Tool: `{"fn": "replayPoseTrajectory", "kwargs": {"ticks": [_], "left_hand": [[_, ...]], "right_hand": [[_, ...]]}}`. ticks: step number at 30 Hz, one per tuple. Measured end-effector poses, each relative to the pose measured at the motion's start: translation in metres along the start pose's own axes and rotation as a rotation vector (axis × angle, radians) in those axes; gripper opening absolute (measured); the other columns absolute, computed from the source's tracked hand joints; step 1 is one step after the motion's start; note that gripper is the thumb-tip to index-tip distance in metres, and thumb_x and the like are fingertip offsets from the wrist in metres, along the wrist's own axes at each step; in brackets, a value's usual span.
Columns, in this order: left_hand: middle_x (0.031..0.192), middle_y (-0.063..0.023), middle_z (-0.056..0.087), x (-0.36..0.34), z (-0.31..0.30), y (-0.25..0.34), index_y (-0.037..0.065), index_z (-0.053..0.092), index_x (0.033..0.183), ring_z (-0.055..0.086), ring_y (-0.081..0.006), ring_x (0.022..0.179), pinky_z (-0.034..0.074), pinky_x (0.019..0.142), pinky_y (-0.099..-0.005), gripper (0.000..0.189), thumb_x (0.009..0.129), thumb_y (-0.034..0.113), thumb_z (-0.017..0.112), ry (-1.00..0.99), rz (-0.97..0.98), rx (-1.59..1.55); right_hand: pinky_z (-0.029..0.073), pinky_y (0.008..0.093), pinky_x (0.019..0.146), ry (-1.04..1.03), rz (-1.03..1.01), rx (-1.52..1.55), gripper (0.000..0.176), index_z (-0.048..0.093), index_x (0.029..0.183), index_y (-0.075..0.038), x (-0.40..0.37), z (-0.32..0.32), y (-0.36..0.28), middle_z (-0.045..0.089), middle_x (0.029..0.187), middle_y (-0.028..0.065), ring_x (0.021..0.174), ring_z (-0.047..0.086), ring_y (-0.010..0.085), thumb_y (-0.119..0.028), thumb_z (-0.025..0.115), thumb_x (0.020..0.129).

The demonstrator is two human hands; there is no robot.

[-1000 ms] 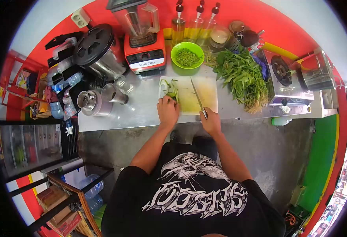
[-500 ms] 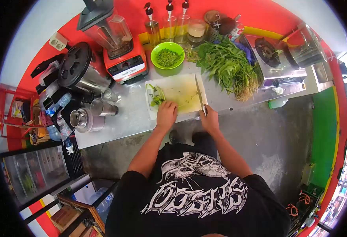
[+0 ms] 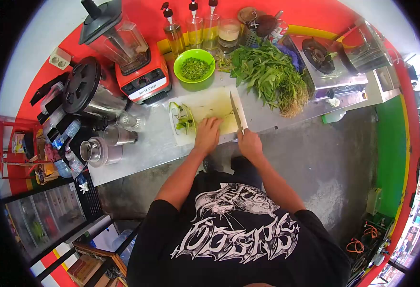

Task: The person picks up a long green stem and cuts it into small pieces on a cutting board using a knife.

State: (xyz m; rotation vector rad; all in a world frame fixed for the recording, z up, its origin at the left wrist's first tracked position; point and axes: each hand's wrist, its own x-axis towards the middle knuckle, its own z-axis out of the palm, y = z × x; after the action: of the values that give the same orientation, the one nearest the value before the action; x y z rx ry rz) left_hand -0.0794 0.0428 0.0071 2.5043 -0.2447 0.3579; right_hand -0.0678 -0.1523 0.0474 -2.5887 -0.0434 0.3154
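Two bare hands work at the near edge of a white cutting board [image 3: 219, 97]. We see the right hand [image 3: 251, 144] closed around the handle of a knife [image 3: 235, 111], whose blade points away from the person over the board's right side. The left hand [image 3: 208, 134] reaches onto the board with its fingers lowered; we cannot tell whether they grip anything. Just beside it, on the board's left part, we find loose green stalks [image 3: 185, 118]. Beyond the board stands a lime-green bowl [image 3: 195, 85] containing chopped greens [image 3: 194, 68]. To its right we note a large leafy bunch [image 3: 267, 71], roots toward the stove [image 3: 341, 80]; to its left, a red blender [image 3: 144, 81]. All rest on a metal table [image 3: 153, 152], except the stove, whose support we cannot make out.
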Motion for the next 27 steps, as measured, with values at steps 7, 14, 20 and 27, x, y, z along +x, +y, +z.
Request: {"fn": "replayPoseTrajectory", "kwargs": {"ticks": [7, 14, 20, 27], "left_hand": [[0.119, -0.0089, 0.057, 0.001, 0.006, 0.0, 0.01, 0.062, 0.122, 0.052, -0.0325, 0.111, 0.042, 0.095, -0.0453, 0.035, 0.087, 0.006, 0.06, -0.036, -0.039, 0.022], [0.113, -0.0086, 0.056, 0.002, 0.001, 0.004, 0.012, 0.062, 0.119, 0.052, -0.0311, 0.106, 0.043, 0.093, -0.0441, 0.038, 0.082, 0.002, 0.061, 0.002, -0.024, 0.064], [0.11, -0.0082, 0.054, 0.001, 0.008, 0.0, 0.013, 0.061, 0.118, 0.052, -0.0308, 0.104, 0.043, 0.092, -0.0437, 0.039, 0.082, 0.002, 0.061, 0.009, -0.046, 0.061], [0.106, -0.0082, 0.054, 0.0, 0.008, 0.003, 0.014, 0.064, 0.116, 0.052, -0.0302, 0.101, 0.043, 0.089, -0.0435, 0.036, 0.082, 0.002, 0.062, 0.047, -0.031, 0.067]], "right_hand": [[0.054, 0.0547, 0.08, -0.122, 0.099, -0.213, 0.037, 0.056, 0.104, 0.0, 0.009, 0.005, -0.021, 0.071, 0.093, 0.0256, 0.088, 0.07, 0.0443, -0.035, 0.044, 0.104], [0.055, 0.0532, 0.08, -0.159, 0.012, -0.286, 0.034, 0.053, 0.105, 0.0, 0.022, -0.014, -0.03, 0.071, 0.094, 0.0254, 0.089, 0.071, 0.0441, -0.033, 0.046, 0.103], [0.056, 0.0508, 0.079, -0.105, 0.09, -0.204, 0.032, 0.053, 0.106, 0.0, 0.016, 0.016, -0.024, 0.071, 0.093, 0.0239, 0.088, 0.071, 0.0426, -0.032, 0.049, 0.102], [0.056, 0.0529, 0.081, -0.155, -0.023, -0.303, 0.033, 0.051, 0.108, -0.001, 0.023, 0.001, -0.033, 0.072, 0.092, 0.0244, 0.088, 0.071, 0.0437, -0.033, 0.048, 0.102]]}}
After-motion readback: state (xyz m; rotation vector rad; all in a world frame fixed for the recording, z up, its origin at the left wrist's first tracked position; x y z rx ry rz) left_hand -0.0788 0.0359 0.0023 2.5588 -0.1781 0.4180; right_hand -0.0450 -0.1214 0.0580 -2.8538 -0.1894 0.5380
